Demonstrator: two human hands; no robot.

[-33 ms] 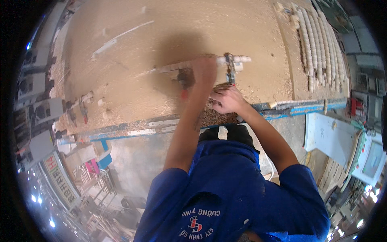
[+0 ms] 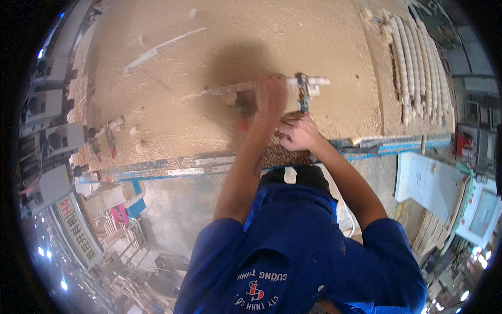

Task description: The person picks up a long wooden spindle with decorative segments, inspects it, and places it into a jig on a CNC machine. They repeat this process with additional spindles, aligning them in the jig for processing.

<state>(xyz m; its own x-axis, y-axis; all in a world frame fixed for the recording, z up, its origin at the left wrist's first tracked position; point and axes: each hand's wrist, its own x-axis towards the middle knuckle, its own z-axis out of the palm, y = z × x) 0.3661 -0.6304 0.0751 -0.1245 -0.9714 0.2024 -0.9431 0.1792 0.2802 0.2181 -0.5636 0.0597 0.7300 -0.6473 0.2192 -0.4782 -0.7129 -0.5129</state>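
Observation:
A pale wooden strip [image 2: 230, 89] with a notched or turned profile lies across the dusty board. My left hand [image 2: 271, 95] is closed over its middle, hiding that part and most of the fingertips. Just right of this hand, a metal toggle clamp [image 2: 303, 97] stands over the strip's right end. Another dark clamp with a red tip [image 2: 244, 107] sits to the left, partly behind my left wrist. My right hand [image 2: 299, 133] is nearer my body, below the right clamp, with curled fingers beside dark wood chips. What those fingers hold cannot be made out.
Wood chips [image 2: 285, 156] are heaped at the table's near edge. Several turned strips [image 2: 418, 68] lie side by side at the right. A thin white stick [image 2: 167, 49] rests at the far left. Another clamp [image 2: 111, 144] stands at the left, and a blue rail [image 2: 387, 145] runs along the front.
The whole view has shifted slightly, so everything sits a little lower and further right. Both hands keep their places relative to the strip and the clamps.

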